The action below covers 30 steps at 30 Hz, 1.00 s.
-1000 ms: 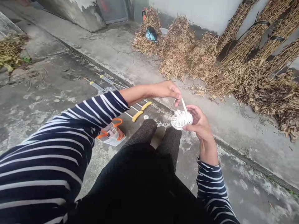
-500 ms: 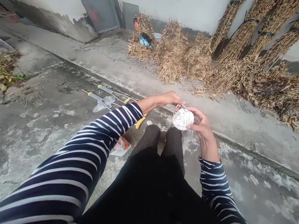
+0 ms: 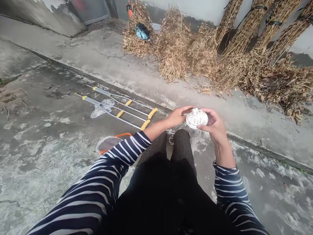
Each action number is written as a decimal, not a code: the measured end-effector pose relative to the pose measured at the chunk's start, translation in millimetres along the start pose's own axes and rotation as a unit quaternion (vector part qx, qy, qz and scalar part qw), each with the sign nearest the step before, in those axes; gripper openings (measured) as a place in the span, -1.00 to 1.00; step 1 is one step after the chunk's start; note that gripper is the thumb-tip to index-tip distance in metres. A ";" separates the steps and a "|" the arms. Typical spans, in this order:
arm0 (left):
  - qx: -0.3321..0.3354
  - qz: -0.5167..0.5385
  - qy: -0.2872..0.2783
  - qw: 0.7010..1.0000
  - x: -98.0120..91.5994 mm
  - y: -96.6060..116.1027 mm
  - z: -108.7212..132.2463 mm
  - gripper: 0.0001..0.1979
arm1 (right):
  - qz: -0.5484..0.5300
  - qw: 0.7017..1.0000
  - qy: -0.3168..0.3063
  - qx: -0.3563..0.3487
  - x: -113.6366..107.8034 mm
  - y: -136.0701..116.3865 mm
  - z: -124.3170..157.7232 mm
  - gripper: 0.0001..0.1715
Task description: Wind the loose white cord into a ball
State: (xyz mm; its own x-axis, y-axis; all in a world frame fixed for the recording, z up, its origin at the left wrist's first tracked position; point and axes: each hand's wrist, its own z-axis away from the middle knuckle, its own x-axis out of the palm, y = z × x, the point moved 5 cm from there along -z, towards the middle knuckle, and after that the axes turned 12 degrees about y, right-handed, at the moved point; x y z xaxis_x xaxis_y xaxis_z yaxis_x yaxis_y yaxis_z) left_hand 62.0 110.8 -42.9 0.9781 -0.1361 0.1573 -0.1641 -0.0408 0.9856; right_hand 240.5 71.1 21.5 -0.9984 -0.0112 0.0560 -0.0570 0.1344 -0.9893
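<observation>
Concrete yard [image 3: 49, 147]; both hands [image 3: 178, 115] hold white ball [image 3: 197, 118], prob. twine.

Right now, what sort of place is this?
Probably an outdoor concrete yard for drying cut plants: stained concrete floor, dry leafy bundles against a white wall, yellow-handled tools lying out. Right hand holds a white cord ball.

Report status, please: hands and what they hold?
Right hand cups white string ball. Left hand grips its side. Nothing between; yellow-handled tools lie apart.
</observation>
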 end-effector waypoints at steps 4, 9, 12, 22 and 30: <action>-0.046 -0.006 -0.031 0.998 5.3 -6.9 0.4 -0.67 | -0.009 1.000 -0.003 0.014 6.0 -2.8 -1.7 -0.28; 0.022 -0.148 0.003 0.989 -24.1 -4.8 -8.3 -0.74 | 0.008 0.999 -0.019 0.042 14.0 -3.6 -4.3 -0.24; 0.038 -0.162 0.013 0.986 -32.1 1.2 -19.1 -0.73 | 0.009 0.999 -0.020 0.034 14.9 -10.1 -5.7 -0.20; -0.028 -0.101 -0.003 0.995 -24.9 -23.6 -40.8 -0.80 | -0.074 0.994 0.084 -0.020 -25.8 -60.3 -21.9 -0.27; -0.151 -0.282 0.086 0.944 -83.6 -86.6 -32.2 -0.86 | -0.017 0.993 0.102 -0.057 -51.9 -61.6 -30.1 -0.33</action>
State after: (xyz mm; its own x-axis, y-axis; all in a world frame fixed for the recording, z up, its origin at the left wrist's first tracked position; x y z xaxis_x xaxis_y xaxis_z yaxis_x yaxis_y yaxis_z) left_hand -1.4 157.6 -139.4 0.9097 -0.0131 -0.4151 0.4069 0.2290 0.8843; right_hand 295.7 93.3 83.6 -0.9753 0.1816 0.1259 -0.0785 0.2480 -0.9656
